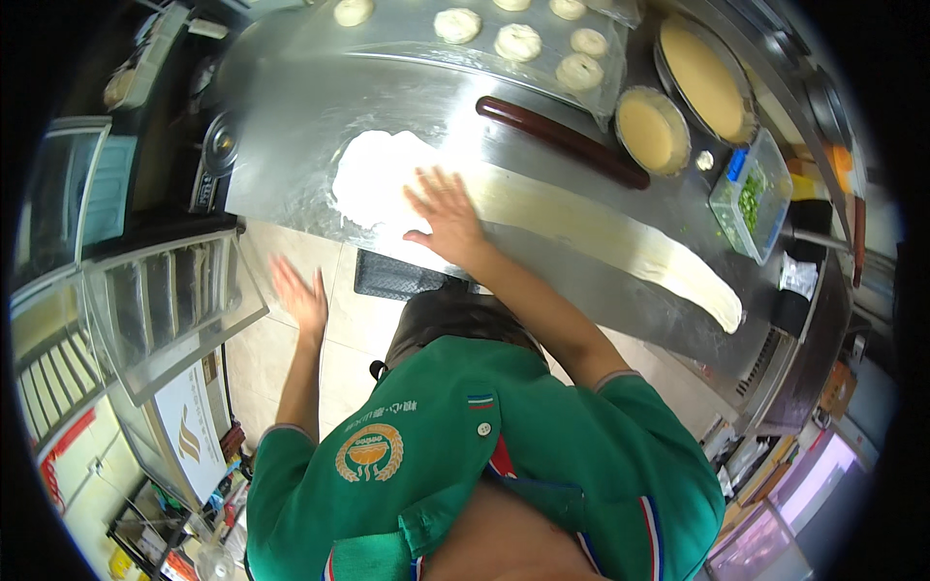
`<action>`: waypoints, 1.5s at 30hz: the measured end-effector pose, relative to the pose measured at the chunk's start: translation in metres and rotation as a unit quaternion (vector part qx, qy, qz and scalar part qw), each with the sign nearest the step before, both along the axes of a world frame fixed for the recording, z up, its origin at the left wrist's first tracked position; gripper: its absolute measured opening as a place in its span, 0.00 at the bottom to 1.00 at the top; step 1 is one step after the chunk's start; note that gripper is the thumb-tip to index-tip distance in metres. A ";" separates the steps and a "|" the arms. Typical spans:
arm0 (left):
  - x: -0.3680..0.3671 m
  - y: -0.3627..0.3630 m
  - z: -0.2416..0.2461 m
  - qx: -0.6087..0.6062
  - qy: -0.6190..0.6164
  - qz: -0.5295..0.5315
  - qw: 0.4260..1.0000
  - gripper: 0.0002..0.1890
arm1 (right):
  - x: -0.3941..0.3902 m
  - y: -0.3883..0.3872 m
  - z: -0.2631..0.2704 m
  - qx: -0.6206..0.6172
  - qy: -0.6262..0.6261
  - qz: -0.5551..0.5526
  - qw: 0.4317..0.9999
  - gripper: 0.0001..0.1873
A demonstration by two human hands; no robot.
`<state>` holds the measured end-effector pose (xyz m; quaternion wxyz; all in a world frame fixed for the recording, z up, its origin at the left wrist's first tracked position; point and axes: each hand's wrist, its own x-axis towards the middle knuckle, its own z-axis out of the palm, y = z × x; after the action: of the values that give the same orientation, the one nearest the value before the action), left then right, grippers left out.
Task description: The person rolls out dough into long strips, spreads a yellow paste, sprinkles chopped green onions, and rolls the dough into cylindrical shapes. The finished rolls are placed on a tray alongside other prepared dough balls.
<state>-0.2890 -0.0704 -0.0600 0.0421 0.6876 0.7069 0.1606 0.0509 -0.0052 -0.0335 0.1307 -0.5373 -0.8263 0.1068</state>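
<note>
A long strip of dough (pixel 559 210) stretches across the steel worktop (pixel 283 123). Its right end is narrow and thicker, while the left part spreads into a broad, overexposed white patch (pixel 378 174); whether that is dough or flour I cannot tell. My right hand (pixel 447 214) is over the right edge of this patch, palm down with fingers apart, and seems to touch it. Off the worktop's front edge, my left hand (pixel 299 294) hangs above the floor, slightly blurred and holding nothing. Behind the strip lies a dark red-brown rolling pin (pixel 563 141).
Several round dough pieces (pixel 518 43) sit on a plastic-covered tray at the back. To their right stand a small bowl (pixel 652 131) and a larger bowl (pixel 705 80) of yellowish paste, plus a clear tub (pixel 752 196) of chopped greens. A glass-doored cabinet (pixel 174 305) stands at left.
</note>
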 end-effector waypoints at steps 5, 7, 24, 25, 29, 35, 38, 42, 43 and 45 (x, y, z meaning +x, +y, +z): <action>0.105 0.153 0.023 -0.016 0.056 -0.181 0.982 0.43 | 0.025 -0.013 0.005 -0.018 0.006 -0.041 0.999 0.49; 0.130 0.164 0.011 -0.019 0.040 -0.195 0.980 0.43 | 0.084 -0.033 0.008 -0.039 0.005 -0.139 0.990 0.46; 0.188 0.125 0.024 -0.049 -0.010 -0.393 0.918 0.46 | 0.312 -0.173 -0.009 0.065 0.190 -0.506 0.839 0.39; 0.194 0.125 0.018 -0.033 0.059 -0.327 0.943 0.47 | 0.306 -0.174 -0.004 0.049 0.185 -0.508 0.840 0.40; 0.270 0.101 0.036 -0.064 0.026 -0.428 0.901 0.48 | 0.275 -0.178 0.010 -0.039 0.010 -0.256 0.966 0.39; 0.342 0.060 0.047 -0.105 0.048 -0.518 0.848 0.48 | 0.462 -0.275 0.019 -0.012 -0.118 -0.526 0.842 0.39; 0.403 0.041 0.042 -0.101 0.039 -0.557 0.823 0.47 | 0.495 -0.306 -0.006 0.062 -0.133 -0.651 0.745 0.45; 0.480 0.002 0.037 -0.111 0.004 -0.594 0.797 0.47 | 0.419 -0.266 -0.012 0.052 0.009 -0.501 0.864 0.43; 0.496 -0.006 0.039 -0.116 -0.004 -0.606 0.787 0.48 | 0.410 -0.261 -0.002 0.032 0.050 -0.422 0.905 0.42; 0.523 -0.018 0.042 -0.134 -0.013 -0.645 0.752 0.48 | 0.420 -0.264 0.019 -0.028 0.113 -0.327 0.938 0.41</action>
<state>0.2345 -0.0886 -0.0184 0.2365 0.9654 0.1092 0.0079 0.4708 -0.2691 -0.0142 0.2355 -0.7657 -0.5817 0.1410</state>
